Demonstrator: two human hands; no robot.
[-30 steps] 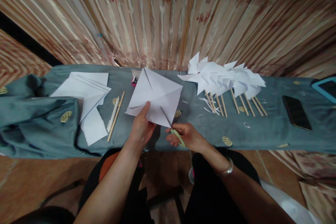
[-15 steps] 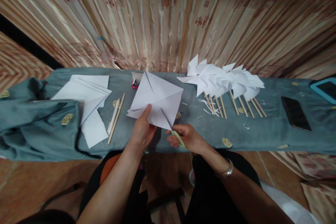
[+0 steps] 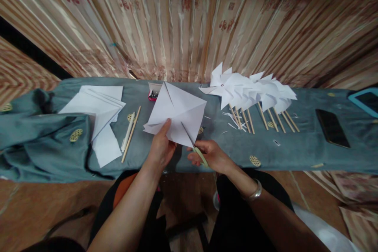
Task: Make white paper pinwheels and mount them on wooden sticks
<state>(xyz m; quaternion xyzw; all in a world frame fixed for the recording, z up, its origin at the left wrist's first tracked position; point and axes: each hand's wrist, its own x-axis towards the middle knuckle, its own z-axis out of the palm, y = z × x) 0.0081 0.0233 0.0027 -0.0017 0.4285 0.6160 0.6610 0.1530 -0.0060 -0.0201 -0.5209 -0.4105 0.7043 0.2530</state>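
My left hand (image 3: 161,146) pinches the near edge of a creased white paper square (image 3: 177,111) and holds it up over the grey-blue table cloth (image 3: 289,149). My right hand (image 3: 210,155) grips green-handled scissors (image 3: 197,150), whose blades run up into the paper along a diagonal crease. A row of several finished white paper pinwheels (image 3: 251,90) on wooden sticks lies to the right of the paper. To the left lie a stack of white paper sheets (image 3: 97,106) and two loose sticks (image 3: 130,132).
A small pink box of pins (image 3: 152,93) stands behind the held paper. A dark phone (image 3: 332,128) lies on the cloth at the right, with a blue-cased tablet (image 3: 366,100) at the far right edge. Striped curtains hang behind the table. Paper scraps lie near the pinwheel sticks.
The hands, paper and scissors hold almost the same pose; only the view has shifted slightly, so the table sits a little lower in frame.
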